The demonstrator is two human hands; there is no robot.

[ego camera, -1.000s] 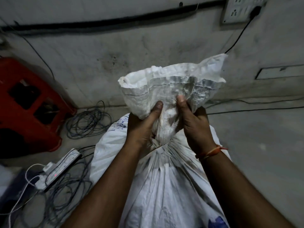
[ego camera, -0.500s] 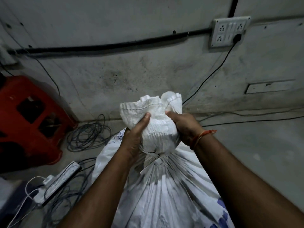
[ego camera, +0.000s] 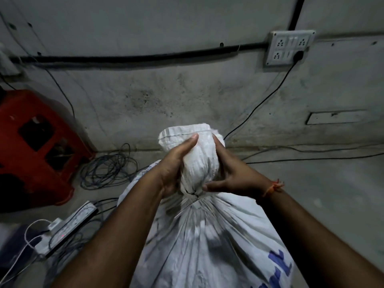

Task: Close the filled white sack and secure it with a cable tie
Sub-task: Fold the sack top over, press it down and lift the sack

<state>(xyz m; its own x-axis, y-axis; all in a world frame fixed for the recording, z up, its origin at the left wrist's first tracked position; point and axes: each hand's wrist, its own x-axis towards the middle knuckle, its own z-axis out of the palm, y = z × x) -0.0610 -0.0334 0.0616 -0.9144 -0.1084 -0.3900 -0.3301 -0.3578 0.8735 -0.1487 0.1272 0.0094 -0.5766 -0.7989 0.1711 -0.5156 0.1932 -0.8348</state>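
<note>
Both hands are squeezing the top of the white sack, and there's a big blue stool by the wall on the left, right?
Almost. Both hands, left and right, do squeeze the white sack's gathered top, but the stool by the wall on the left is red, not blue, as the head view shows.

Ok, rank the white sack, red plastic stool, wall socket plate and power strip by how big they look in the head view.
1. white sack, though nearest the camera
2. red plastic stool, partly cut off
3. power strip and wall socket plate look alike; not ranked.
</note>
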